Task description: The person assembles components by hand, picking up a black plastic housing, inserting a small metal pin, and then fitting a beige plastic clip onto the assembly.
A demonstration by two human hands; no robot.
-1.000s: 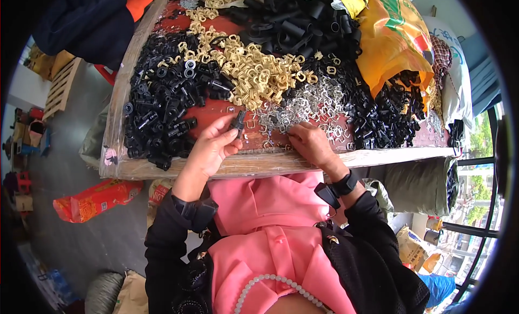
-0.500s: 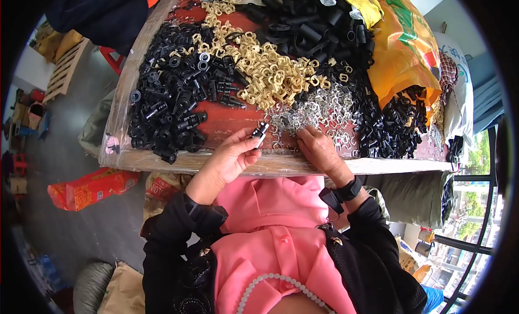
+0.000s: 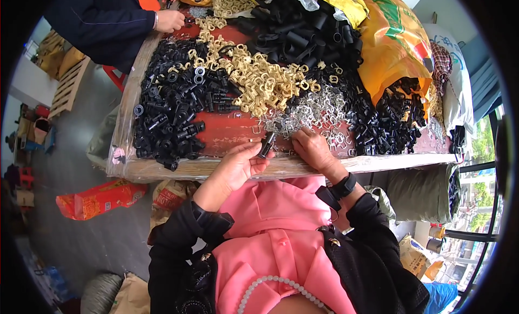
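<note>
Between the thumb and fingers of my left hand [image 3: 242, 166] is a black tubular plastic fitting [image 3: 266, 144], tilted over the table's near edge. My right hand [image 3: 315, 151] lies at the near side of a heap of small silvery wire clips [image 3: 319, 113]. Its fingers are bent and pressed together, and whatever is in them is hidden. Beyond both hands spreads a pile of tan plastic rings [image 3: 265, 84]. More black fittings [image 3: 167, 116] are heaped to the left, and small black parts [image 3: 381, 127] lie to the right of the clips.
The red-topped table [image 3: 224, 131] has a wrapped wooden edge. Large black tubes [image 3: 308, 35] lie at the back, beside an orange-yellow sack [image 3: 397, 43] spilling black parts. At the far left a co-worker's hand [image 3: 169, 21] rests near the table. A red bag [image 3: 102, 199] lies on the floor.
The fitting in my left hand has turned, showing its black side instead of a shiny one. My right hand stays by the clips. The co-worker's hands have come into view at the far left.
</note>
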